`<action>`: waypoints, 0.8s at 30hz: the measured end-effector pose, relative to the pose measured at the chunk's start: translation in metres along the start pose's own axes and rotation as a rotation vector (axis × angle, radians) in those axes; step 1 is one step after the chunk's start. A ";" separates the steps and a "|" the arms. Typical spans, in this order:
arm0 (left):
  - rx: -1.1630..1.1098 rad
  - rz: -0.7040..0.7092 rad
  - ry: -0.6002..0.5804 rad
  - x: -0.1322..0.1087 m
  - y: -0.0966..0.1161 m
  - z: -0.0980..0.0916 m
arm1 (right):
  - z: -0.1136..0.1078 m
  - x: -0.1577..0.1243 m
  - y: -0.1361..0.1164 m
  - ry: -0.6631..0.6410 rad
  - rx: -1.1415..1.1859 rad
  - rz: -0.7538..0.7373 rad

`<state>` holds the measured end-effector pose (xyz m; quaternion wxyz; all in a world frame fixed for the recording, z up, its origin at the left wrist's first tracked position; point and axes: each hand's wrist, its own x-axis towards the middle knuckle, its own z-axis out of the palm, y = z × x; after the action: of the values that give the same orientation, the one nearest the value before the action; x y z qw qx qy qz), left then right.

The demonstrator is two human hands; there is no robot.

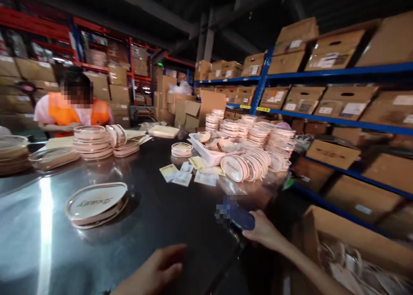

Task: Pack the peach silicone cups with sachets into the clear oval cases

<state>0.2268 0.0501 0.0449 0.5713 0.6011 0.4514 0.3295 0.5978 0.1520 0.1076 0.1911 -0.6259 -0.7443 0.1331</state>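
Note:
My right hand [263, 231] is at the table's near right edge, its fingers closed round a dark blue flat object [240, 215] that is partly blurred. Lower down, my left hand [158, 269] lies low over the shiny metal table [41, 243] near its front edge with the fingers loosely together and nothing visible in them. An oval pinkish tin [97, 203] with lettering on its lid sits alone to the left of my hands. Small paper packets [187, 174] lie further back on the table.
Stacks of round and oval tins [258, 144] and a white tray [206, 155] fill the far right of the table. More tins [92, 142] stand at the left. A person in an orange vest [72, 110] works opposite. Blue shelving with cardboard boxes [335, 110] runs along the right; an open box [348, 252] sits below.

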 end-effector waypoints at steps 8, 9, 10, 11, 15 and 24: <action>-0.316 0.184 -0.062 -0.009 0.015 0.016 | 0.040 -0.060 -0.151 -0.359 0.470 -0.212; -0.303 0.252 0.019 -0.011 0.015 0.010 | 0.044 -0.059 -0.163 -0.377 0.516 -0.238; -0.294 0.325 0.100 -0.012 0.013 0.004 | 0.049 -0.057 -0.173 -0.391 0.568 -0.262; -0.286 0.403 0.166 -0.012 0.011 -0.003 | 0.055 -0.053 -0.180 -0.407 0.630 -0.288; -0.305 0.577 0.272 -0.016 0.008 -0.027 | 0.076 -0.035 -0.191 -0.594 1.140 -0.373; -0.435 0.357 0.297 -0.026 0.042 -0.037 | 0.074 -0.025 -0.200 -0.829 1.607 -0.149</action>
<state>0.1901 0.0427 0.0938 0.5475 0.4800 0.3362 0.5973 0.3919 0.0942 0.1267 0.2953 -0.1562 -0.4747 0.8143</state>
